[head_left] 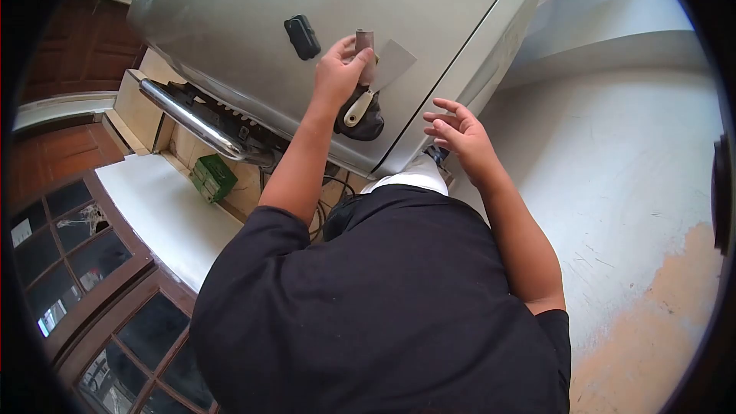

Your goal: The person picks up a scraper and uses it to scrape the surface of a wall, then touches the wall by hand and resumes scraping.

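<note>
My left hand (pixel 337 75) is closed, thumb and fingers pinching a grey-brown, roll-like piece (pixel 365 40) above the hood. Its exact kind is not clear. Just below and right of that hand, a putty knife (pixel 358 110) with a cream handle and a wide, flat blade lies on a dark, bunched bag or cloth (pixel 369 124). My right hand (pixel 464 138) hovers near the hood's right edge, its fingers apart and nothing in them. A small black case (pixel 302 37) rests on the silver-beige hood (pixel 230 23), left of my left hand.
Below the hood's front edge runs a chrome bar (pixel 188 121). A green box (pixel 213 178) stands on the floor at left, with cables (pixel 318 218) near my legs. Paned wooden doors (pixel 100 261) are at lower left; a white wall (pixel 598 184) with peeling paint is at right.
</note>
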Motion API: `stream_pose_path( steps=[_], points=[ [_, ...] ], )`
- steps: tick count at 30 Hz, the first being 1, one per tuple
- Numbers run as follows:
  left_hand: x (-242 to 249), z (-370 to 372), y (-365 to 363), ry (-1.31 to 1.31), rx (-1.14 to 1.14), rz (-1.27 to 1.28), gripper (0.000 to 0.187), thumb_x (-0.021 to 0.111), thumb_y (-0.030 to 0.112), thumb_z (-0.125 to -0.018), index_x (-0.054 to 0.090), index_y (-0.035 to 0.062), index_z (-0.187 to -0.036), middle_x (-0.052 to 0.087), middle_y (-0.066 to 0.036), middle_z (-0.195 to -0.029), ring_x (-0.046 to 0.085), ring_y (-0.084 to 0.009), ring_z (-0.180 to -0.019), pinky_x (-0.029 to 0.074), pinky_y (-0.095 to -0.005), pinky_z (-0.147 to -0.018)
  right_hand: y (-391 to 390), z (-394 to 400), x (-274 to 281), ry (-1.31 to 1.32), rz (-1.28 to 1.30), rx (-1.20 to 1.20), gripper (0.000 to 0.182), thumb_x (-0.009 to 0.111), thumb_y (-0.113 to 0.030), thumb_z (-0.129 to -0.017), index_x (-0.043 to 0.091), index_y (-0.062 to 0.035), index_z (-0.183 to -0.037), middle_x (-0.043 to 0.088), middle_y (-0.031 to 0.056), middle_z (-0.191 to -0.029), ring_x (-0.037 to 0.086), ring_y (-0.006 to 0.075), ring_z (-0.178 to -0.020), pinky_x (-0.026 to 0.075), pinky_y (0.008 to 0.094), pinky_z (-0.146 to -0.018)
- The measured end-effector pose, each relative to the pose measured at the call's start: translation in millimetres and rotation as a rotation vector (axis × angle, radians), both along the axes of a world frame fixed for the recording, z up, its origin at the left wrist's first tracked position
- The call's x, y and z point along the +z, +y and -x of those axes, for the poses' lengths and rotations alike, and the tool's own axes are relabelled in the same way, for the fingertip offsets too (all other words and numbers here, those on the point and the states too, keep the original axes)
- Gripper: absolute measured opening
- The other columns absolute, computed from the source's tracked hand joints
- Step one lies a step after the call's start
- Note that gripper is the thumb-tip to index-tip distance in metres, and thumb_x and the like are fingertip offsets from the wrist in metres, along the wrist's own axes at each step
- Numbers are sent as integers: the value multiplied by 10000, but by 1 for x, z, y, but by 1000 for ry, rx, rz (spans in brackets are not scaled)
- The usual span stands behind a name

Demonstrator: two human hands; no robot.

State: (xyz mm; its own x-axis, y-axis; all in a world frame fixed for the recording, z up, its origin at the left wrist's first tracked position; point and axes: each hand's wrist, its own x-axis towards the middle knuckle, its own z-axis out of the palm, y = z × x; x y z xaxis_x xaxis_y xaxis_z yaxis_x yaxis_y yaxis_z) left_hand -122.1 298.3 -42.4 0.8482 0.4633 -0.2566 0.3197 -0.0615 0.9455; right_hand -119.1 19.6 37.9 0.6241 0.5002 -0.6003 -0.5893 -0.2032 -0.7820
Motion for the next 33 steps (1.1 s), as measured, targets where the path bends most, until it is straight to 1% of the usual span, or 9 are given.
stream_pose_path(
  steps=[1,3,5,8,11,14,23,30,33],
  points=[
    [1,-1,1,6,-5,6,577,792,360,-910,626,56,-1371,753,-121,-1077,728,-212,-982,579,-361,-869,-3,-2,-2,6,6,-5,487,641,-197,-1022,505,-89,-1477,665,130,-1346,639,182,-1164,488,316,-971],
    [5,-6,2,134,4,-797,675,781,433,-894,574,102,-1444,696,-140,-1250,668,-300,-1173,513,-446,-1025,-11,-6,-4,34,29,-58,454,627,-248,-1033,535,-103,-1453,677,94,-1335,652,183,-1129,488,328,-947],
    [8,-5,-1,131,26,-757,657,774,482,-875,590,150,-1412,617,-137,-1385,592,-326,-1275,469,-477,-1052,-20,-8,-10,36,30,-91,448,618,-283,-1038,547,-110,-1444,675,85,-1339,640,186,-1143,482,355,-971],
    [25,9,-5,282,-267,-949,434,784,496,-852,683,186,-1139,741,-78,-1062,728,-268,-977,532,-460,-800,-26,-6,-13,57,46,-192,449,607,-314,-1043,549,-120,-1444,668,83,-1356,611,191,-1190,474,380,-999],
    [33,23,-27,534,-565,-989,415,782,507,-846,691,192,-1102,743,-57,-922,749,-278,-865,548,-466,-723,-25,-4,-12,103,29,-224,420,562,-298,-1065,535,-131,-1450,661,73,-1367,624,182,-1183,479,383,-1006],
    [-1,35,-30,493,-593,-1128,431,776,519,-842,687,183,-1096,747,-61,-995,754,-288,-883,562,-462,-701,-21,-1,-13,109,10,-218,401,546,-309,-1075,547,-135,-1437,664,73,-1357,630,181,-1173,484,375,-997],
    [7,28,-24,557,-553,-893,380,697,475,-921,710,182,-1161,732,-66,-1150,706,-320,-1072,559,-451,-897,-43,3,-4,104,-37,-325,358,540,-311,-1081,575,-136,-1391,683,62,-1297,656,178,-1109,505,354,-930],
    [16,29,-45,484,-534,-938,355,655,409,-951,711,128,-1161,729,-127,-1106,703,-345,-1042,545,-451,-911,-64,29,10,36,-71,-421,396,567,-342,-1061,581,-130,-1396,687,46,-1292,651,165,-1096,489,338,-920],
    [26,26,-64,352,-597,-802,316,614,341,-1005,695,80,-1165,740,-103,-1071,719,-277,-957,550,-400,-861,-77,43,21,20,-11,-432,397,563,-318,-1065,565,-105,-1399,688,55,-1273,654,162,-1072,502,338,-908]
  ],
)
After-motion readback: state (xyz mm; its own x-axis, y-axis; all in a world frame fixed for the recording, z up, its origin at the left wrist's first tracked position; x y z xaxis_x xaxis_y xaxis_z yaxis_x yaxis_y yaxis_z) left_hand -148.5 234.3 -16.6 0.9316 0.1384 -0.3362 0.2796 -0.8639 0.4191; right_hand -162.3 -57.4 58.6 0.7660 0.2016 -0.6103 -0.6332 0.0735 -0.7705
